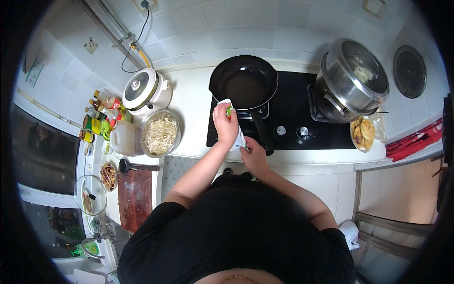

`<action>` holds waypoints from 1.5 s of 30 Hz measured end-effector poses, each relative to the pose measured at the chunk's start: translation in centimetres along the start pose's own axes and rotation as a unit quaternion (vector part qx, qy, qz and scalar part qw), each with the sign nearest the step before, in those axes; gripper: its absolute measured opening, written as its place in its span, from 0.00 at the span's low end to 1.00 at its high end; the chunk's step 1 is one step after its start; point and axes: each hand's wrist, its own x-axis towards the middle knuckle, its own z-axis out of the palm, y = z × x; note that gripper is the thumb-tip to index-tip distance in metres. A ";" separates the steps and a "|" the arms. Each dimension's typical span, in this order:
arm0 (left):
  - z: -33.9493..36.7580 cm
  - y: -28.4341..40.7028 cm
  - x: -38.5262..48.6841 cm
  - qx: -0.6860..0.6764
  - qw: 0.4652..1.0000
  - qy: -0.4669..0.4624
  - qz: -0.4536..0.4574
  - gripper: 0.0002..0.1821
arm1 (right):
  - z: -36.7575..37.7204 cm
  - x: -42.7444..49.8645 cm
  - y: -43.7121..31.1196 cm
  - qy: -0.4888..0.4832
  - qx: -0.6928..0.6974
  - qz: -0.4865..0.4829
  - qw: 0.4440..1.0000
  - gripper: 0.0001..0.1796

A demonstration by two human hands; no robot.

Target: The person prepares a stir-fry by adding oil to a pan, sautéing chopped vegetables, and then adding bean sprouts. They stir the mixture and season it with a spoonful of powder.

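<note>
My left hand point(226, 122) grips the upper end of a narrow white item point(237, 142) with green and red spots, close to the near rim of a black frying pan point(243, 81). What the item is, I cannot tell. Lower down, my right hand point(254, 156) has its fingers closed around something white and green at the item's lower end. The pan sits on the left burner of a black glass hob point(292, 106); its black handle point(261, 131) points towards me, just right of both hands. Only a dark sheen shows inside the pan.
A lidded steel pot point(349, 85) stands on the right burner, beside a plate of browned flatbreads point(363, 133). To the left are a white electric cooker point(147, 92), a bowl of bean sprouts point(160, 133), bottles, a plastic jug point(126, 138), a black spatula point(142, 167) and a wooden board point(134, 200).
</note>
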 end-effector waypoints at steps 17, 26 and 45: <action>-0.9 -0.1 0.2 -0.002 1.000 0.026 -0.011 0.10 | 0.6 0.5 0.5 -0.014 -0.005 -0.001 1.000 0.18; 0.2 1.1 3.8 -0.013 1.000 0.010 0.024 0.10 | -0.1 2.3 -2.6 -0.020 0.031 -0.019 0.999 0.19; 15.6 -7.7 14.8 0.189 0.849 -0.442 -0.221 0.44 | -8.2 18.3 -4.0 0.196 -0.307 -0.087 0.927 0.14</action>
